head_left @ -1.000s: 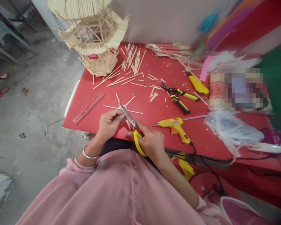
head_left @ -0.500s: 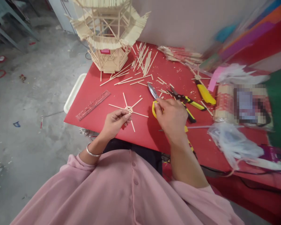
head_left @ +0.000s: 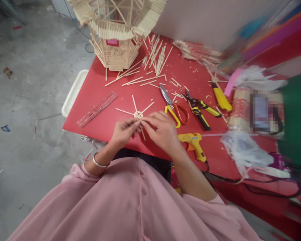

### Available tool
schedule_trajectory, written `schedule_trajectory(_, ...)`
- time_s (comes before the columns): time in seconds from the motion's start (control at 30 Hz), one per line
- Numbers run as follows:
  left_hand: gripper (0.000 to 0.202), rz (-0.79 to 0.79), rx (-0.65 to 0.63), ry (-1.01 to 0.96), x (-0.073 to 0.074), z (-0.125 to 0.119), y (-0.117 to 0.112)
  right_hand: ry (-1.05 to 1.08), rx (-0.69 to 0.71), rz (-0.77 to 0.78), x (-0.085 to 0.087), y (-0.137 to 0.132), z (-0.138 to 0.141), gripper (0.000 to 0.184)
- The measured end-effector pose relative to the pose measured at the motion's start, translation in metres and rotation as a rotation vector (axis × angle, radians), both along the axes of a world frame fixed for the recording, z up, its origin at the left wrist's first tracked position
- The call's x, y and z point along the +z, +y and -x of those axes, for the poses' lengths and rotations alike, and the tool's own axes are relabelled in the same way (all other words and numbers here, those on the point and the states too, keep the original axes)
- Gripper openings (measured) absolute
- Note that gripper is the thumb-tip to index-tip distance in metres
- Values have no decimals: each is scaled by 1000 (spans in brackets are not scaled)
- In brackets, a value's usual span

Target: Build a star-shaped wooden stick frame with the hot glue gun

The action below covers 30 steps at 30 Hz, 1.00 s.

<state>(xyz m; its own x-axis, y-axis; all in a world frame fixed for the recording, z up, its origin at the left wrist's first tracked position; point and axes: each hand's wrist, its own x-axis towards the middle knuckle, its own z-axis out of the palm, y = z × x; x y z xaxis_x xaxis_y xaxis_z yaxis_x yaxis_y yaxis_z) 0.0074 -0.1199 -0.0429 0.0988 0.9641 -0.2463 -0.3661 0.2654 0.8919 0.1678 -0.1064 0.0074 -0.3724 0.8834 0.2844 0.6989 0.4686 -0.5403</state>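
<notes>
A star-shaped frame of thin wooden sticks [head_left: 138,114] lies on the red table, its spokes spreading from a small many-sided centre. Over its near side, my left hand [head_left: 125,131] is closed in a pinch. My right hand [head_left: 163,129] pinches from the other side, and the fingertips of both meet at a tiny pale piece of wooden stick [head_left: 140,120], mostly covered by the fingers. Part of the frame is hidden beneath my hands. Just beyond my right hand lie scissors [head_left: 177,113] with red and yellow handles, blades pointing away.
A stick-built pagoda [head_left: 116,40] stands at the back left, with loose sticks [head_left: 157,58] beside it. A clear ruler [head_left: 97,109] lies left. To the right are cutting pliers [head_left: 199,108], a yellow glue gun [head_left: 194,142], a yellow-handled cutter [head_left: 220,97] and a plastic bag [head_left: 248,150].
My right hand has let go of the scissors and moved left to meet my left hand's fingertips. The scissors now lie on the table, and the glue gun is uncovered.
</notes>
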Motion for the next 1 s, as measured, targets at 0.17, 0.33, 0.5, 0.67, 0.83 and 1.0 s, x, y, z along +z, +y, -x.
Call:
schedule_trajectory(0.17,38,47,-20,-17,5,1,-4,-62,-56,96,-4,-2,0,27)
schedule_trajectory(0.33,40,165,-40,-48,7,-2,-7,-248,-2,56,4,-4,0,31)
schedule_trajectory(0.5,47,185,-36,-63,5,-4,-7,-333,44,48,8,-4,0,34)
schedule_trajectory(0.67,49,186,-12,-51,4,-5,-7,-296,63,90,6,-1,-1,27)
schedule_trajectory(0.83,36,201,-16,2,6,-8,-7,-335,29,182,7,7,0,22)
schedule_trajectory(1.0,16,220,-55,35,10,-8,-9,-405,42,294,7,19,1,19)
